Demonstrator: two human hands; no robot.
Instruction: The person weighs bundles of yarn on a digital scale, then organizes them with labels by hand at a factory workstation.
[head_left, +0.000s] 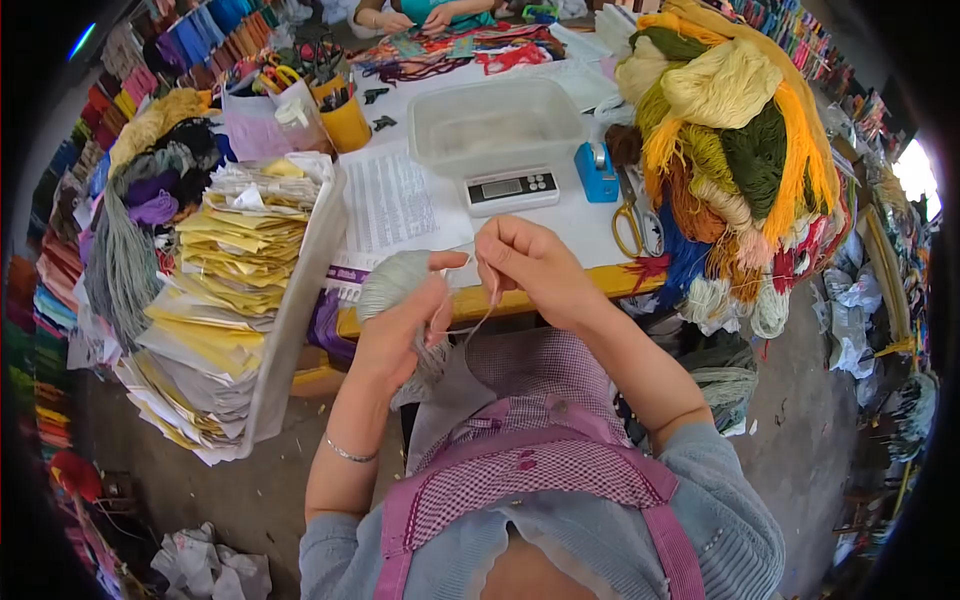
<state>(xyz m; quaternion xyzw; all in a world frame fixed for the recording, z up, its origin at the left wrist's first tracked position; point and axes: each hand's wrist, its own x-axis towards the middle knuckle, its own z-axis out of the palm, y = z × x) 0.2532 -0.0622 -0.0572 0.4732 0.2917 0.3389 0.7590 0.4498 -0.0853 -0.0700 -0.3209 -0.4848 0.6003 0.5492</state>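
A pale grey-green skein of yarn (392,283) hangs at the table's front edge, its lower part dropping behind my left wrist. My left hand (418,318) is closed on this yarn, with the index finger pointing toward the other hand. Just to the right, my right hand (530,262) pinches a thin strand between thumb and fingertips. From there a loose strand (484,318) curves down and back to the skein. The fingertips of both hands are close together but apart, above the table edge.
Behind my hands stand a digital scale (512,192) with a clear plastic tub (495,125), and a blue tape dispenser (597,172). Scissors (628,230) lie right of them. A box of paper packets (240,270) is on the left, heaped yarn (740,140) on the right. Another person's hands (415,20) work opposite.
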